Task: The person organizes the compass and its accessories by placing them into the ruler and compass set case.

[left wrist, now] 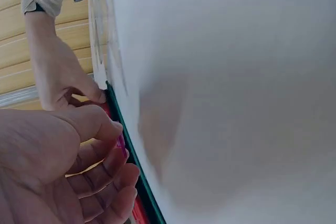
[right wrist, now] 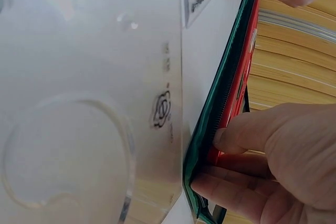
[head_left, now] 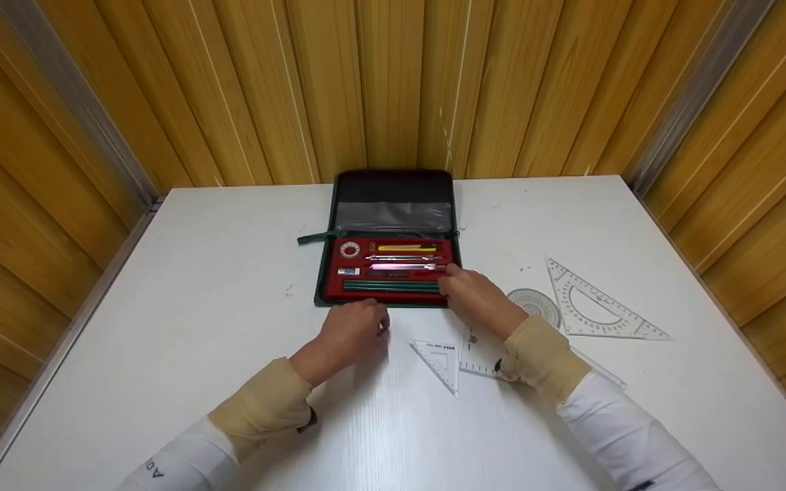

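A green zip case [head_left: 323, 294] lies unfolded, its dark lid [head_left: 393, 187] at the back. Its red tray [head_left: 335, 281] holds dark green pencils [head_left: 390, 286], a yellow cutter [head_left: 403, 248], silver compasses [head_left: 403, 267], an eraser [head_left: 348, 271] and a white ring [head_left: 341, 251]. My right hand [head_left: 478, 296] grips the tray's right front corner, thumb [right wrist: 231, 137] on the red edge and fingers lower by the green border. Just before the front edge, my left hand [head_left: 352, 327] pinches a small purple thing [left wrist: 121, 142] between thumb and fingertips; its kind is mostly hidden.
Clear plastic drawing tools lie at the right: a small set square [head_left: 453, 368], a large set square [head_left: 628, 329], a round protractor [head_left: 533, 305] and a flat template [head_left: 478, 354] partly under my right wrist. Wood-look walls [head_left: 393, 88] enclose the white table [head_left: 243, 273].
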A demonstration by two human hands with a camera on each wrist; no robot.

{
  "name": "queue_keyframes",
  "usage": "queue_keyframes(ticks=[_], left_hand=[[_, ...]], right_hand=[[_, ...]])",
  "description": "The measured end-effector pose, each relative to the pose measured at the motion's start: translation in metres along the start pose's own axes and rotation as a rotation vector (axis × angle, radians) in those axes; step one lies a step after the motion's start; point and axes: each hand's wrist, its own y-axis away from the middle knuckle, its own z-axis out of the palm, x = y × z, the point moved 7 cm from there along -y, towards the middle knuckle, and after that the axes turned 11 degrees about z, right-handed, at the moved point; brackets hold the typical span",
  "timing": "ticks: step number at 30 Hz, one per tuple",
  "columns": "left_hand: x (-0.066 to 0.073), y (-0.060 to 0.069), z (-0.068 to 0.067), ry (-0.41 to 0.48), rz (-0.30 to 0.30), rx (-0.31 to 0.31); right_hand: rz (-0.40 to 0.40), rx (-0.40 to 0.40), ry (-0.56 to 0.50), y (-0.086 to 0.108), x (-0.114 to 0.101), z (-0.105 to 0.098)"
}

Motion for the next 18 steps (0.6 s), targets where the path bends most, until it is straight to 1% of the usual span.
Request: queue_keyframes(ticks=[5, 9, 12, 15, 18], left_hand=[[-0.009, -0.007, -0.016, 0.054, -0.055, 0.029], [-0.013, -0.016, -0.03, 0.1, -0.062, 0.073], [-0.015, -0.026, -0.038, 0.127, -0.06, 0.088], [-0.017, -0.037, -0.042, 0.155, -0.066, 0.081], [-0.018, -0.05, -0.042, 0.171, -0.068, 0.062]], right_hand=[[-0.003, 0.005, 0.0, -0.001, 0.001, -0.001], [0.002, -0.004, 0.003, -0.001, 0.001, -0.001], [0.002, -0.008, -0.001, -0.001, 0.001, 0.0], [-0.002, -0.004, -0.005, -0.001, 0.001, 0.0], [0.0, -0.008, -0.01, -0.002, 0.001, -0.001]])
